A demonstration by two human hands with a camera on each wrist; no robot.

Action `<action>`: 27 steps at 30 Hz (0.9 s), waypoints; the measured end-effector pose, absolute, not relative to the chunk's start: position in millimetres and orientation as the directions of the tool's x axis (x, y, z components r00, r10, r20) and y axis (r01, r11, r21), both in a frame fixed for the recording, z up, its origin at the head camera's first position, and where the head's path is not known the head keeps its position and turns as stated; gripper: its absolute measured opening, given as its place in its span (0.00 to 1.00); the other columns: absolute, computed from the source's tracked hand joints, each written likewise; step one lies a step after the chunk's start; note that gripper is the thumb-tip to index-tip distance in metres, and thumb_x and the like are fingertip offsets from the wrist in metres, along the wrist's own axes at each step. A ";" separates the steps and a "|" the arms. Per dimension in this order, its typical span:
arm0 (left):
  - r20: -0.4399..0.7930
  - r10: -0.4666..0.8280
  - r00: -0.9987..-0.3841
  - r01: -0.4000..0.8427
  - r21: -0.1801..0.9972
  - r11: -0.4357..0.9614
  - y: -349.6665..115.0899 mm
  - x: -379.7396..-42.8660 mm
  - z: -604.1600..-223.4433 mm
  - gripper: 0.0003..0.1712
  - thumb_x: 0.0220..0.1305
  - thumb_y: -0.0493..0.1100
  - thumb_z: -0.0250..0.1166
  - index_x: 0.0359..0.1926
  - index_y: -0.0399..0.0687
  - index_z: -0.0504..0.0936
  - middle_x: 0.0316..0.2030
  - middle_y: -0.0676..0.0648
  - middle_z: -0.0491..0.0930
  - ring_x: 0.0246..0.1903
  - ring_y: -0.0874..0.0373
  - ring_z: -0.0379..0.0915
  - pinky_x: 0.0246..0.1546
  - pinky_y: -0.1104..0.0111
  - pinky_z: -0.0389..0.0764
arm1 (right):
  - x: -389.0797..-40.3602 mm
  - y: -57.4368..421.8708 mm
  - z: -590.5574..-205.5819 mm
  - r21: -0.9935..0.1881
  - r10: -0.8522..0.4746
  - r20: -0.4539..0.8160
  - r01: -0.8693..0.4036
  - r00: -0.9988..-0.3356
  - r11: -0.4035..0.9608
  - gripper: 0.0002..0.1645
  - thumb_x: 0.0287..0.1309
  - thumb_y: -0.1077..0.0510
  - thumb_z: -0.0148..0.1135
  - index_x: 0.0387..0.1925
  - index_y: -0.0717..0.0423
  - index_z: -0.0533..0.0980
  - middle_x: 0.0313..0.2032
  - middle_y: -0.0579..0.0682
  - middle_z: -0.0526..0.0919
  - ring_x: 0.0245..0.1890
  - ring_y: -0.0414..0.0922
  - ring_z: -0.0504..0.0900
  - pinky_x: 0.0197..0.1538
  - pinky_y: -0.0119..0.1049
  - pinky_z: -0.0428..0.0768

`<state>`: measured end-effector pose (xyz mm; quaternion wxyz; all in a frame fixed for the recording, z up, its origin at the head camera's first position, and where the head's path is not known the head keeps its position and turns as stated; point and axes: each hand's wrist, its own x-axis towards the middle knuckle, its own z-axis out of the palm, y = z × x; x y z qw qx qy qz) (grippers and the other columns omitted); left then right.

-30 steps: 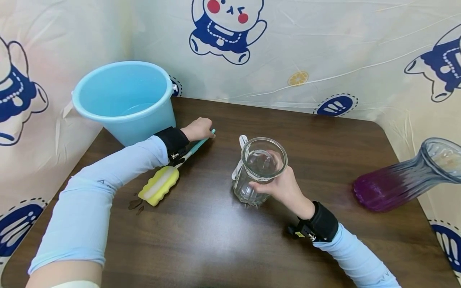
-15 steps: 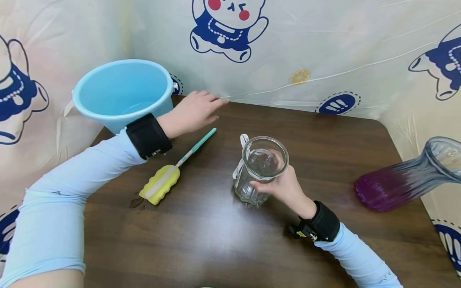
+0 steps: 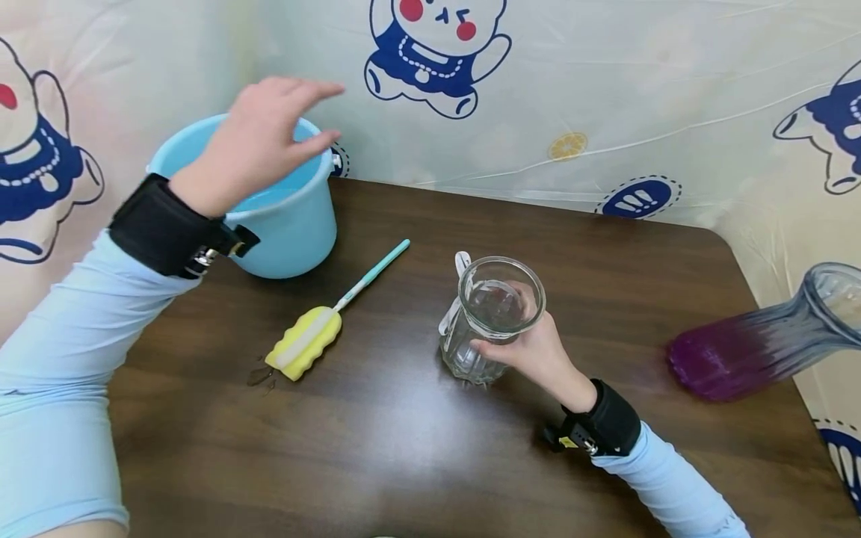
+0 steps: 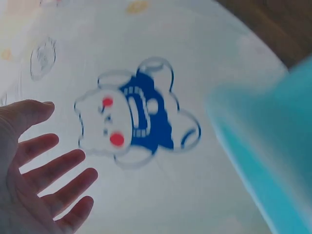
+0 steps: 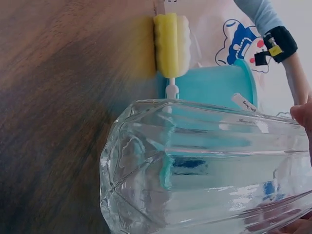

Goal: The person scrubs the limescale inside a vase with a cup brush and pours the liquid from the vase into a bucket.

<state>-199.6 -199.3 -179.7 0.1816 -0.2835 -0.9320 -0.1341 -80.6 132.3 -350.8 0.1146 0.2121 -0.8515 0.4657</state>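
Observation:
A clear glass vase [image 3: 471,355] with a ribbon tied at its neck stands upright on the table. My right hand [image 3: 531,345] grips it from the right, thumb in front and fingers behind the glass; the right wrist view shows the ribbed vase [image 5: 209,161] close up. My left hand [image 3: 258,142] is raised over the blue bucket [image 3: 296,232], its fingers spread and holding nothing. In the left wrist view that hand [image 4: 44,170] shows loosely extended fingers apart from the bucket's edge. On the table between bucket and vase lies a sponge brush [image 3: 306,340] with a yellow-and-white head.
A purple-to-clear glass vase [image 3: 747,344] is near the table's right edge, its mouth towards the right. Small wet marks [image 3: 261,375] show beside the sponge head. A printed plastic sheet [image 3: 605,90] hangs behind the wooden table [image 3: 403,463].
My left hand has let go of the sponge brush's handle, risen and moved left over the bucket. The brush stays on the table. My right hand keeps its grip on the clear vase.

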 end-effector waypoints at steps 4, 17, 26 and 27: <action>0.429 0.384 -0.818 0.521 0.266 0.811 -223.6 -197.3 -172.0 0.29 0.64 0.42 0.56 0.65 0.44 0.61 0.60 0.38 0.65 0.58 0.42 0.60 0.59 0.52 0.59 | -81.8 132.0 -351.8 -0.741 -0.261 0.402 -0.479 -0.878 0.470 0.53 0.21 0.58 0.81 0.54 0.65 0.63 0.47 0.58 0.75 0.46 0.52 0.76 0.49 0.46 0.72; 0.114 -0.064 -0.991 0.042 0.741 0.671 -305.1 -184.1 -186.1 0.31 0.64 0.54 0.53 0.67 0.65 0.55 0.65 0.53 0.59 0.61 0.57 0.59 0.61 0.56 0.58 | -81.4 127.8 -351.4 -0.772 -0.227 0.367 -0.432 -0.902 0.467 0.46 0.26 0.55 0.79 0.52 0.59 0.67 0.44 0.53 0.78 0.45 0.48 0.76 0.46 0.42 0.73; 0.001 -0.227 -0.974 -0.077 0.940 0.333 -347.2 -179.3 -210.9 0.35 0.58 0.50 0.61 0.66 0.56 0.60 0.65 0.52 0.59 0.37 0.72 0.73 0.34 0.83 0.73 | -86.9 123.4 -354.9 -0.773 -0.204 0.393 -0.442 -0.897 0.455 0.42 0.26 0.56 0.78 0.49 0.60 0.69 0.42 0.53 0.79 0.43 0.48 0.77 0.44 0.43 0.74; -0.026 -0.255 -0.967 -0.103 0.951 0.292 -350.1 -179.7 -213.0 0.36 0.57 0.50 0.63 0.65 0.57 0.60 0.65 0.52 0.59 0.35 0.72 0.73 0.30 0.84 0.73 | -87.8 123.0 -354.9 -0.771 -0.203 0.397 -0.445 -0.895 0.455 0.42 0.26 0.56 0.78 0.49 0.60 0.69 0.42 0.53 0.79 0.43 0.48 0.77 0.44 0.43 0.74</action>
